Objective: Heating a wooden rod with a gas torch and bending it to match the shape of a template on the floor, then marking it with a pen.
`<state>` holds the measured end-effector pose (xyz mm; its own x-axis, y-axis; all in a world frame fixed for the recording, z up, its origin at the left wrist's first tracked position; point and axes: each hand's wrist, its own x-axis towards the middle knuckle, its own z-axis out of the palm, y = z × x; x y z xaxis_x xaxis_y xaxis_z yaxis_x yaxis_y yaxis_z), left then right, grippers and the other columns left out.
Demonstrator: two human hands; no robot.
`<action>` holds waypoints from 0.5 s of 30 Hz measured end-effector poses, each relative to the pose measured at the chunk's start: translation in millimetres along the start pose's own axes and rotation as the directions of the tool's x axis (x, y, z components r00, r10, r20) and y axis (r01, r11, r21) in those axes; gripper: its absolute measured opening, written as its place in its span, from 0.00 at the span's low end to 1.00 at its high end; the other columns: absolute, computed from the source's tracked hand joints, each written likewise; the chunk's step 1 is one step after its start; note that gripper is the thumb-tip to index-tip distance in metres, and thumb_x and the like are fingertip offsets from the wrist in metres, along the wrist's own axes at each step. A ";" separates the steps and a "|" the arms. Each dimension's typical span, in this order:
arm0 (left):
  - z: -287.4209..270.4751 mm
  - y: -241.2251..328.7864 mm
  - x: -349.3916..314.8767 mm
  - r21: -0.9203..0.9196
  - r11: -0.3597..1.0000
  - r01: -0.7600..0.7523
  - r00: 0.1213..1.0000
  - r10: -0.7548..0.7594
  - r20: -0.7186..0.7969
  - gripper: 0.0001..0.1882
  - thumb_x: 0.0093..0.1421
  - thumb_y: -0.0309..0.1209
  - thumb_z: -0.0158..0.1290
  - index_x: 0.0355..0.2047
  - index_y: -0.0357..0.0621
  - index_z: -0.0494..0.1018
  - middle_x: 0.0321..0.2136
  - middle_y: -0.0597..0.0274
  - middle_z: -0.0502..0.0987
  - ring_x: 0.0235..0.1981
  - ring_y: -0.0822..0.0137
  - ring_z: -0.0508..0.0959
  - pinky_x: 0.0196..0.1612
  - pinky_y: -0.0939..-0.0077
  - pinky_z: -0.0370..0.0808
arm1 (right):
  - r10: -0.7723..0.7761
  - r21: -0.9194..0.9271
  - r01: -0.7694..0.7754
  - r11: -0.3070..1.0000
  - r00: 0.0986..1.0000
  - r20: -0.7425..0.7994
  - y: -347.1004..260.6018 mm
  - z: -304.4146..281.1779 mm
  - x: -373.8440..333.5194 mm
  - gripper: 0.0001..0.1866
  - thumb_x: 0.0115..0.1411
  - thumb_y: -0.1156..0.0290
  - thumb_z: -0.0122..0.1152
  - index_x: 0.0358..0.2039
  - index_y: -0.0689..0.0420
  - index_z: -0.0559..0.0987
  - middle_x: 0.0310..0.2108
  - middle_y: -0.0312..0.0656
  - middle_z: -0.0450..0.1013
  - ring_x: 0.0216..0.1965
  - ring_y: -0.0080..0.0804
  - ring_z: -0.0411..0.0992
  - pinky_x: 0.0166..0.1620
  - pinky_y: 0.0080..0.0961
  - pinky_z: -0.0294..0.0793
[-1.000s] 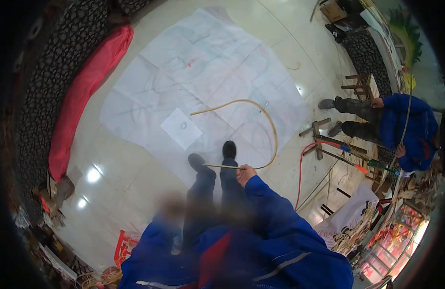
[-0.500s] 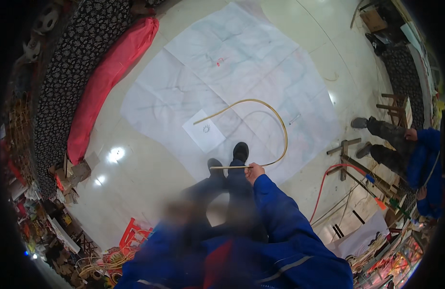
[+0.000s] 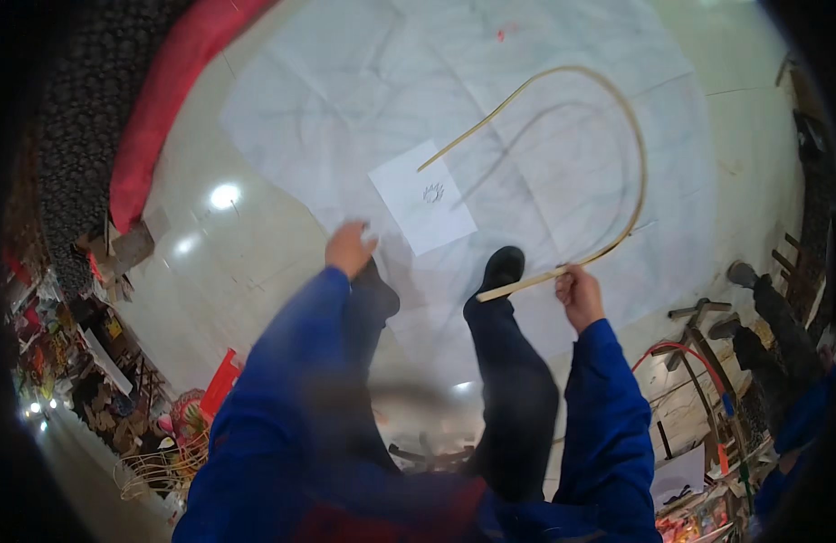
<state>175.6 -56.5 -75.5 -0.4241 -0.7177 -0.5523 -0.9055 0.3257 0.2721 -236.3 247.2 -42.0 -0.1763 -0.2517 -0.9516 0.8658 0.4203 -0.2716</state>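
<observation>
A thin tan strip, perhaps bamboo, bent into a wide hook point(image 3: 642, 154), is gripped near one end by my right hand point(image 3: 578, 294). Its short end sticks out leftward over my right shoe point(image 3: 504, 269), and its far end hangs above a small white sheet point(image 3: 409, 210) with a dark round drawing on it. My left hand point(image 3: 348, 249) reaches forward over my left foot, its fingers apart and nothing in them. It is nearest to the small sheet but apart from it. Under all this a large creased white sheet point(image 3: 336, 118) covers the floor.
A long red bundle point(image 3: 155, 100) lies along a dark patterned cover point(image 3: 83, 154) at the left. Cardboard scraps point(image 3: 128, 252) and a red plastic thing point(image 3: 221, 382) are at the left and lower left. At the right, another person's legs point(image 3: 771, 317) stand beside a wooden frame point(image 3: 698, 317) and a red hose point(image 3: 680, 348).
My left hand has come into clear view, reaching forward. My right hand has moved forward and right with the bent strip. My feet stand farther apart, and the view has shifted.
</observation>
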 end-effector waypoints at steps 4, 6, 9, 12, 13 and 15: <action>64.2 -10.7 121.9 0.034 0.999 0.012 0.992 -0.008 -0.125 0.32 0.54 0.43 0.69 0.56 0.41 0.73 0.50 0.47 0.76 0.55 0.47 0.75 0.58 0.57 0.73 | 0.048 -0.023 -0.052 0.998 0.987 -0.153 25.3 -6.5 74.4 0.11 0.69 0.69 0.55 0.40 0.63 0.80 0.23 0.37 0.74 0.23 0.24 0.75 0.25 0.19 0.72; 93.6 -7.3 158.4 0.063 0.998 0.030 0.997 -0.026 -0.069 0.34 0.53 0.43 0.69 0.57 0.42 0.71 0.51 0.48 0.76 0.56 0.49 0.75 0.58 0.57 0.73 | 0.053 -0.036 -0.063 0.997 0.972 -0.229 40.6 -25.4 101.3 0.11 0.68 0.68 0.55 0.40 0.63 0.80 0.24 0.38 0.75 0.23 0.25 0.75 0.25 0.20 0.72; 130.5 -8.4 181.0 0.081 0.997 0.010 0.998 -0.005 -0.057 0.37 0.52 0.43 0.70 0.58 0.42 0.69 0.51 0.50 0.76 0.56 0.50 0.75 0.57 0.55 0.73 | 0.035 -0.047 -0.049 0.998 0.961 -0.273 66.5 -41.3 128.4 0.11 0.68 0.68 0.55 0.39 0.62 0.80 0.25 0.39 0.75 0.24 0.27 0.75 0.26 0.20 0.71; 140.1 -21.9 185.4 -0.003 0.994 0.111 0.989 -0.110 0.095 0.37 0.51 0.45 0.71 0.56 0.41 0.69 0.48 0.50 0.77 0.53 0.50 0.77 0.56 0.52 0.72 | 0.046 -0.079 -0.075 0.994 0.947 -0.319 95.2 -31.0 141.6 0.12 0.66 0.65 0.56 0.33 0.61 0.78 0.24 0.39 0.75 0.25 0.30 0.75 0.26 0.24 0.71; 138.1 -36.2 183.1 0.057 0.994 0.097 0.990 -0.103 0.096 0.36 0.50 0.45 0.71 0.55 0.42 0.70 0.46 0.49 0.78 0.50 0.50 0.78 0.55 0.54 0.74 | 0.074 -0.068 -0.098 0.993 0.952 -0.296 96.7 -21.4 142.9 0.12 0.66 0.66 0.56 0.29 0.60 0.77 0.23 0.39 0.74 0.26 0.29 0.75 0.27 0.24 0.72; 140.8 -43.7 180.1 0.098 0.994 0.056 0.992 -0.066 0.106 0.36 0.50 0.45 0.72 0.53 0.42 0.70 0.44 0.49 0.79 0.48 0.49 0.79 0.53 0.55 0.75 | 0.065 -0.105 -0.103 0.989 0.948 -0.311 98.4 -12.6 141.5 0.11 0.66 0.66 0.56 0.28 0.60 0.76 0.23 0.39 0.73 0.26 0.30 0.76 0.27 0.24 0.72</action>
<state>136.6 -113.3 -297.8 -0.3625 -0.6684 -0.6495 -0.9249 0.3439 0.1623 -182.0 263.9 -205.2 -0.2562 0.0599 -0.9648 0.8253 0.5331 -0.1861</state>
